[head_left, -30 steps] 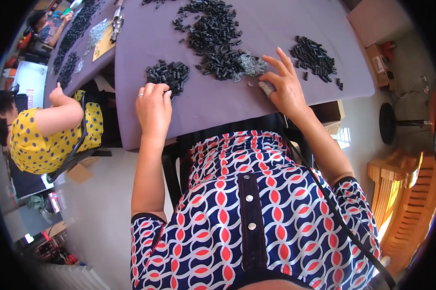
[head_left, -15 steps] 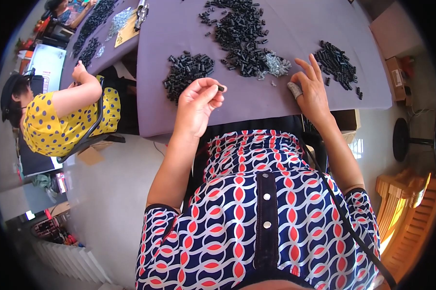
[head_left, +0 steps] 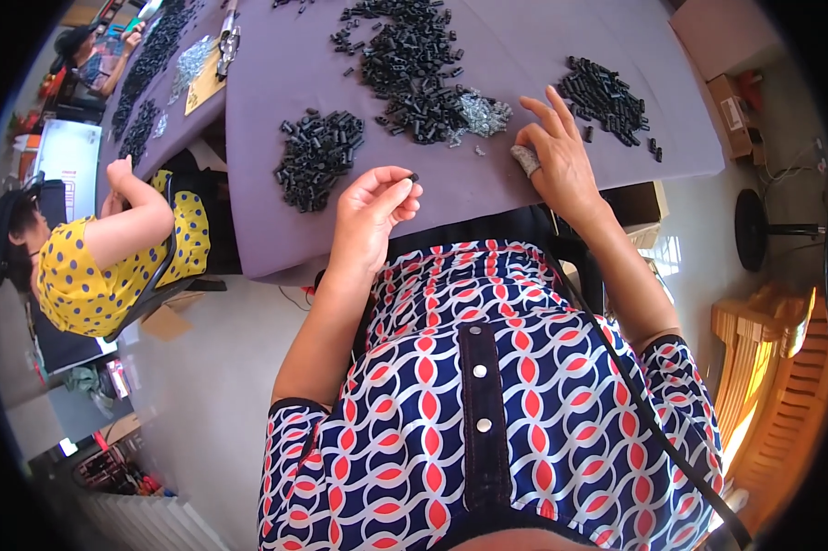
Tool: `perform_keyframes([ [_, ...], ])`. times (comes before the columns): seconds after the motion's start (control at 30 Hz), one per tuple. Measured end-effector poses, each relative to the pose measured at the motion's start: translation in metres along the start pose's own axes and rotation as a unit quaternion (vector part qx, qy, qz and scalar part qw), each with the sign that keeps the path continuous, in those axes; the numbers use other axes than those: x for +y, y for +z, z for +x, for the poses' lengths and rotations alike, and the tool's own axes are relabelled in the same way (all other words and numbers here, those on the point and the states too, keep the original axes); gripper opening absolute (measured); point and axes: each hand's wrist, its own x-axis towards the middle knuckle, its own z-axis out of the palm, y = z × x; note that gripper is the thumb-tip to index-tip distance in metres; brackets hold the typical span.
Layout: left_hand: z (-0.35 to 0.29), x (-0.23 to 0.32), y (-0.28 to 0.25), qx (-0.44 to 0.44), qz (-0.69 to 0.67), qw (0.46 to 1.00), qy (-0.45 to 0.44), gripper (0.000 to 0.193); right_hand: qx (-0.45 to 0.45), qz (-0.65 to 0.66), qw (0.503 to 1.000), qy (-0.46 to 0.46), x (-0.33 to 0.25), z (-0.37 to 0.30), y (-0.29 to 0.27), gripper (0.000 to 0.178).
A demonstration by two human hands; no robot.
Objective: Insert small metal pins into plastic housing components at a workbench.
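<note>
I am pinching a small black part (head_left: 413,177) in my raised left hand (head_left: 370,213) above the tabletop's (head_left: 276,241) near edge, risking dropping it floorward, while my right hand (head_left: 561,156), fingers spread, is pressing a silvery piece (head_left: 526,160).

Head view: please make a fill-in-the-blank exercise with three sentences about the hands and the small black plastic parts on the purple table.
1. The left hand pinches one small ____ plastic part between thumb and fingertips.
2. The right hand rests on the ____ table, beside a heap of small clear parts.
3. The pile of black plastic parts nearest the left hand lies on that hand's ____ side.

Missing words: black; purple; left
</note>
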Motion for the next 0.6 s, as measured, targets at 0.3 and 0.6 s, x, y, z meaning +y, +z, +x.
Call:
perform_keyframes([
  [0.3, -0.001, -0.002, 0.018, -0.030, -0.034, 0.999, -0.019, 0.015, 0.026, 0.153, 0.988, -0.014, -0.042, 0.005, -0.026, 0.027],
  [0.6, -0.024, -0.008, 0.036, -0.037, 0.152, 0.986, 0.064, 0.014, -0.164, 0.473, 0.858, 0.114, -0.077, 0.003, -0.012, 0.008],
])
